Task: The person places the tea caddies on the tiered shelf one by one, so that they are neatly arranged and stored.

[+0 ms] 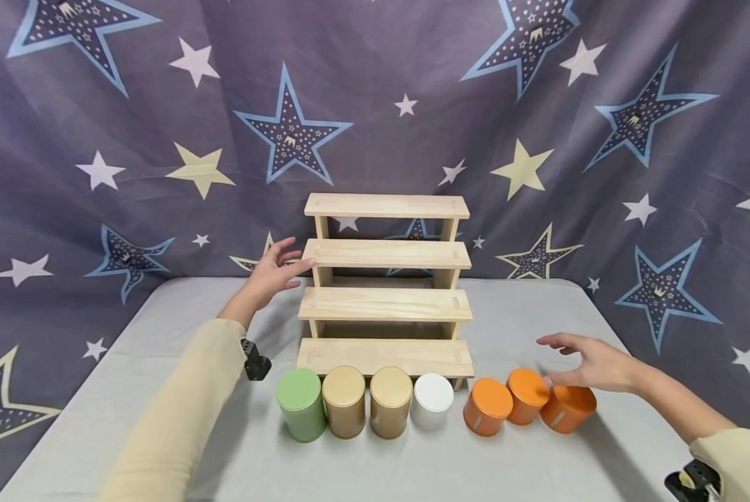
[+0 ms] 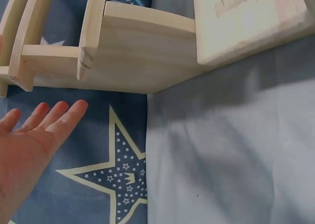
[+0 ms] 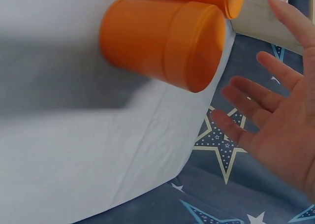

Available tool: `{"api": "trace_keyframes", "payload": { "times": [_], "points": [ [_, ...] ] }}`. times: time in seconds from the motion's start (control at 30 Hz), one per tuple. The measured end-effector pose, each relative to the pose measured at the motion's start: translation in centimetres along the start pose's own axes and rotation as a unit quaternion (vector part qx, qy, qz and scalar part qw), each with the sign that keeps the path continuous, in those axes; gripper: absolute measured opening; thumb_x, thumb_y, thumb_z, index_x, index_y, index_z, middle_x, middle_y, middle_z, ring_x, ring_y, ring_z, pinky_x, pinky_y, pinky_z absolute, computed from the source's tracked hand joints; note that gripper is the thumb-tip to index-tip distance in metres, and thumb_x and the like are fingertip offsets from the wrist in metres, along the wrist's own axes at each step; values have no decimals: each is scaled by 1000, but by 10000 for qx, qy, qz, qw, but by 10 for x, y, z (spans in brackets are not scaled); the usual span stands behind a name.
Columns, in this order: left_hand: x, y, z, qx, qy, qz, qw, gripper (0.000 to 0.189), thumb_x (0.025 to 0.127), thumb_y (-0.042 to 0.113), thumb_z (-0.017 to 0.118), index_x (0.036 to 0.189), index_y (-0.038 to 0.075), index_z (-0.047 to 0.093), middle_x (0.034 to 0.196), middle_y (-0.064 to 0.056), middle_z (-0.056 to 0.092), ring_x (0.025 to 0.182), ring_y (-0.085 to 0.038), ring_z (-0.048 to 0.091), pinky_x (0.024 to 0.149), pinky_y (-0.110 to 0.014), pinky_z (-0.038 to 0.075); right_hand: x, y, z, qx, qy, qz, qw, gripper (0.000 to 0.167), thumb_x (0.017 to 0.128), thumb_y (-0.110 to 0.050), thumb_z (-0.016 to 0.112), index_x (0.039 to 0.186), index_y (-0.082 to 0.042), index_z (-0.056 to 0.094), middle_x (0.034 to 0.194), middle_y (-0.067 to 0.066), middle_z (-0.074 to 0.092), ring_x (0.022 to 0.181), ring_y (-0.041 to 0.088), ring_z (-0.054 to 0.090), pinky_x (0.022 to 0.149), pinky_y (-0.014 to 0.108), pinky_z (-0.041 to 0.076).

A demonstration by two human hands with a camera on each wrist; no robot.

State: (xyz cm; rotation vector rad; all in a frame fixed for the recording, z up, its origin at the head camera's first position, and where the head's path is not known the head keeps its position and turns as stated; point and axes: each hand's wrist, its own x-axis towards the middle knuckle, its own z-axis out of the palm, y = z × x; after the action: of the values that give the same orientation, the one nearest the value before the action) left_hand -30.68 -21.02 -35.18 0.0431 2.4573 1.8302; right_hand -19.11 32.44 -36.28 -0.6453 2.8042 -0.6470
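A tiered wooden shelf (image 1: 384, 304) stands in the middle of the table. My left hand (image 1: 275, 270) is at its left side with fingers spread, the thumb right at the end of the second step from the top; the left wrist view shows the palm (image 2: 24, 155) facing the shelf, holding nothing. On the right, my right hand (image 1: 594, 364) hovers with parted fingers above the rightmost orange canister (image 1: 568, 410). Two more orange canisters, one in the middle (image 1: 528, 396) and one at left (image 1: 488, 407), sit beside it. In the right wrist view the fingers (image 3: 248, 98) are apart from the nearest canister.
In front of the shelf a row holds a green canister (image 1: 302, 404), two gold canisters (image 1: 344, 402) and a white canister (image 1: 432, 401). A star-patterned curtain (image 1: 375, 97) hangs behind the table (image 1: 412, 470), which has a pale cloth.
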Motion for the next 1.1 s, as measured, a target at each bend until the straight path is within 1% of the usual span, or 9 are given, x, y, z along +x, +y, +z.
{"api": "trace_keyframes", "payload": {
  "times": [0.23,0.37,0.47,0.57,0.63,0.73,0.8,0.9,1.1],
  "points": [
    [7,2,8,-359,133,-58,9993,88,85,31,69,151,17,12,152,-17,26,133,-34,39,102,-49,43,-10,5,4,157,-301,201,9992,66,75,-41,75,128,-7,53,125,14,58,107,35,54,83,41,50],
    [10,3,15,-685,65,-67,9976,85,87,24,66,151,17,11,151,-19,25,133,-36,38,103,-51,42,-13,8,8,327,-535,220,9978,69,75,-39,76,128,-3,52,125,17,57,108,36,54,84,43,50],
    [9,5,18,-841,-30,-77,9964,84,87,21,65,151,17,10,151,-19,25,133,-37,37,103,-51,41,-16,10,11,458,-701,199,9963,68,75,-37,76,128,-1,51,125,18,57,106,32,55,82,35,51],
    [2,13,21,-847,-97,-122,9963,83,88,19,64,151,16,10,151,-20,25,133,-38,37,103,-52,40,-17,14,13,554,-816,210,9949,68,76,-35,76,128,-1,51,123,17,57,103,25,55,78,24,50],
    [2,13,21,-848,-85,-102,9963,83,88,18,64,151,15,10,151,-21,26,133,-39,38,103,-53,40,-18,16,14,638,-858,220,9940,67,75,-33,76,128,-1,51,122,16,58,100,20,55,75,20,49],
    [4,9,21,-796,-50,-41,9968,83,88,17,64,151,14,10,150,-21,28,132,-39,38,103,-53,40,-20,17,15,688,-889,277,9933,67,74,-33,77,128,-2,51,119,13,58,95,13,53,72,19,48],
    [8,4,20,-775,-32,-4,9970,83,88,19,64,151,15,10,150,-20,28,132,-39,39,103,-53,41,-21,17,15,723,-910,301,9928,69,73,-32,78,128,-2,50,116,12,57,93,12,51,70,20,47],
    [8,4,20,-786,-48,3,9969,83,89,20,64,152,16,9,150,-20,28,133,-39,38,103,-54,40,-22,17,16,795,-965,351,9915,72,72,-32,79,130,-1,48,114,11,57,90,12,50,69,20,46],
    [9,2,21,-778,-74,7,9969,83,90,23,63,152,18,9,150,-21,29,133,-38,38,103,-54,40,-21,21,19,1366,-1255,318,9821,77,73,-25,79,134,4,41,105,10,57,85,3,50,71,18,47]
  ]
}}
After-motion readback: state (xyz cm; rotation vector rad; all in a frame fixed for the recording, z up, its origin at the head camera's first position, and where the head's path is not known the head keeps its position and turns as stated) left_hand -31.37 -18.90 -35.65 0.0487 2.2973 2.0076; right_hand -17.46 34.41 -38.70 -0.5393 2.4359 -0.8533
